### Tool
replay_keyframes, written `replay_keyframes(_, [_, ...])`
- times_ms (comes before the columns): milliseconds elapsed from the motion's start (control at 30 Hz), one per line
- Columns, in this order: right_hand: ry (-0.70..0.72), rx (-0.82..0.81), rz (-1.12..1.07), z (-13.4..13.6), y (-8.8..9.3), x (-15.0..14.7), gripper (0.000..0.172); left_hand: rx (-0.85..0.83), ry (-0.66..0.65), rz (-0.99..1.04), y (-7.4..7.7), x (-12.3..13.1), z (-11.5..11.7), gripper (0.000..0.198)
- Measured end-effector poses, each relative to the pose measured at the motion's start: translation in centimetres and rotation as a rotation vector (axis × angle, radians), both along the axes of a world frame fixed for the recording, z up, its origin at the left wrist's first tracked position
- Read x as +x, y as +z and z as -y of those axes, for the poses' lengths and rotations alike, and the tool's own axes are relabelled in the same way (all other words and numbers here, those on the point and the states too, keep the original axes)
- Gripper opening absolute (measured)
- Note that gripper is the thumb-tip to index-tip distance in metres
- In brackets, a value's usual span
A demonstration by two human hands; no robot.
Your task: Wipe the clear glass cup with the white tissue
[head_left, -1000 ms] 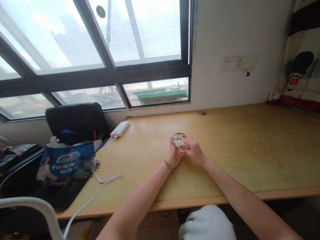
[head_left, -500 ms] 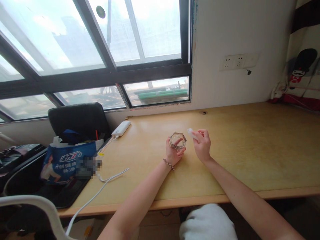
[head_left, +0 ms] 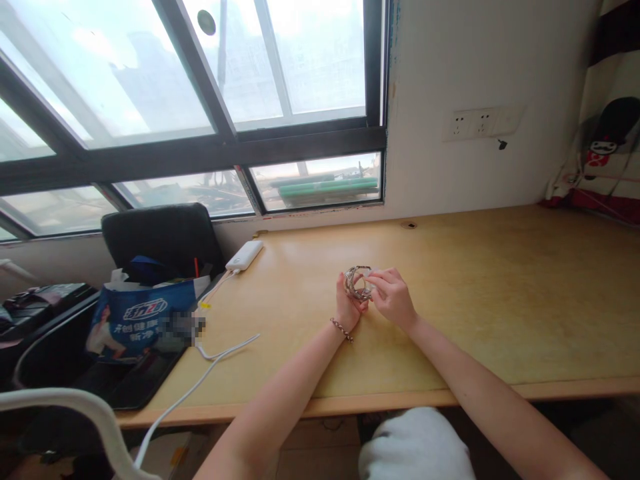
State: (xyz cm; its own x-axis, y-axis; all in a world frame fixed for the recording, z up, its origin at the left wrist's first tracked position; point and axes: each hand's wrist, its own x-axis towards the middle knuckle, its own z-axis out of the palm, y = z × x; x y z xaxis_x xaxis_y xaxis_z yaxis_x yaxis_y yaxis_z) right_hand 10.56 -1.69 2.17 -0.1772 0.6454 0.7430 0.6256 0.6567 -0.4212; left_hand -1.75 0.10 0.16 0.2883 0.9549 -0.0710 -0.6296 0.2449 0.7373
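Note:
My left hand (head_left: 346, 308) is wrapped round a small faceted glass bowl (head_left: 351, 287) with an angular rim, held up over the wooden desk. The bowl is tilted, its mouth facing up and to the right. My right hand (head_left: 395, 299) pinches a white tissue (head_left: 367, 272) at the bowl's right rim. Most of the tissue is hidden by the fingers and glass, and I cannot tell how far it reaches inside. A beaded bracelet (head_left: 342, 331) circles my left wrist.
A white power bank (head_left: 245, 256) with white cables lies at the desk's (head_left: 500, 300) left end. Beyond that end, a blue bag (head_left: 143, 313) rests on a black chair (head_left: 160, 233). A window is behind, and wall sockets (head_left: 470, 124) are at right.
My right hand has moved left, bringing the tissue from beside the bowl to its rim. My left hand has tilted the bowl and shifted slightly right.

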Motion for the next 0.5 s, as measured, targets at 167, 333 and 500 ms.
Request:
replay_keyframes(167, [0.019, -0.047, 0.097, -0.1, -0.1, -0.1, 0.025, 0.065, 0.170, -0.032, -0.3, 0.2, -0.2, 0.057])
replay_keyframes(333, [-0.044, -0.104, 0.137, -0.4, -0.7, -0.1, 0.018, 0.129, 0.259, -0.225, -0.8, 0.4, -0.1, 0.050])
replay_keyframes(500, [-0.030, -0.201, 0.194, -0.3, -0.7, -0.2, 0.020, 0.097, 0.321, -0.309, -1.1, 0.3, 0.0, 0.040])
